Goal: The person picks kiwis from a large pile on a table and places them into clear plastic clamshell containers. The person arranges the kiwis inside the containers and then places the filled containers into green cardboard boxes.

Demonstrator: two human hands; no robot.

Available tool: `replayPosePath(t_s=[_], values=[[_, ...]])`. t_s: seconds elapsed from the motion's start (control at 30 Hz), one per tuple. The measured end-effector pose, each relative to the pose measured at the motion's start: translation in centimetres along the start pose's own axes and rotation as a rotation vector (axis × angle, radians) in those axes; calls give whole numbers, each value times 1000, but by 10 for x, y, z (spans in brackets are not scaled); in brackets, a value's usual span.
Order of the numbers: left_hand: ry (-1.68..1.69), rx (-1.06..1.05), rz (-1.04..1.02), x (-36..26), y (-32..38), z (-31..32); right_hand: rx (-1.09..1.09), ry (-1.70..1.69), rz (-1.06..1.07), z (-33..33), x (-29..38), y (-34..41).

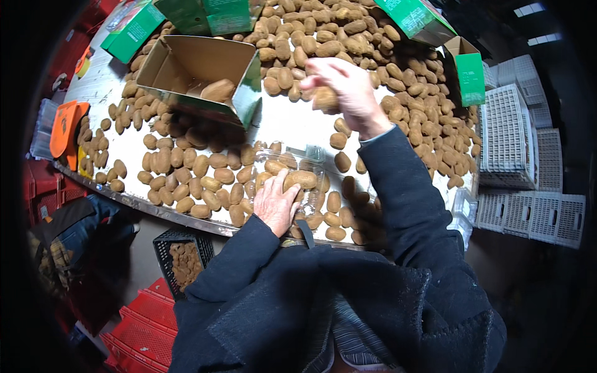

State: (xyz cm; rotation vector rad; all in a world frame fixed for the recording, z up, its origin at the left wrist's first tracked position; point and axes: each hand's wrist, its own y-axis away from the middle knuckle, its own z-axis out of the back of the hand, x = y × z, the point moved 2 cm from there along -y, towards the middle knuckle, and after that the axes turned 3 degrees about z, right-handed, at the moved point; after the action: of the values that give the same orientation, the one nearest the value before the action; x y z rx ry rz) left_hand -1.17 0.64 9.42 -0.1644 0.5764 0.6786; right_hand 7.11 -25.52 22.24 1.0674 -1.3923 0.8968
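Many brown kiwifruits cover a white table. In front of me lies a clear plastic clamshell container [319,179] with several kiwifruits in it. My left hand [276,201] rests at its left side, fingertips on the fruit; whether it grips one I cannot tell. Farther forward and to the right, my right hand [343,91] is raised over the table, its fingers curled round a kiwifruit [326,100], slightly blurred. To the left of that hand stands an open cardboard box [200,100], green outside, with a kiwifruit [218,90] visible inside.
Green boxes [135,30] stand along the far side. An orange plastic scoop or tray [65,130] sits at the left edge. Grey crates [506,135] are stacked at the right. Below the table are a black crate [163,261], red crates [144,326] and part of another person [79,233].
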Motion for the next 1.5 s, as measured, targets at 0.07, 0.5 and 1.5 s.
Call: replayPosePath(t_s=[0.07,0.5,1.5], values=[[-20,7,-35,2,-3,-1,-150,-24,-58,56,-6,18],[-5,85,22,-22,-10,6,-274,1139,-172,205,-115,27],[403,-93,591,62,35,2,171,723,176,63,-80,84]])
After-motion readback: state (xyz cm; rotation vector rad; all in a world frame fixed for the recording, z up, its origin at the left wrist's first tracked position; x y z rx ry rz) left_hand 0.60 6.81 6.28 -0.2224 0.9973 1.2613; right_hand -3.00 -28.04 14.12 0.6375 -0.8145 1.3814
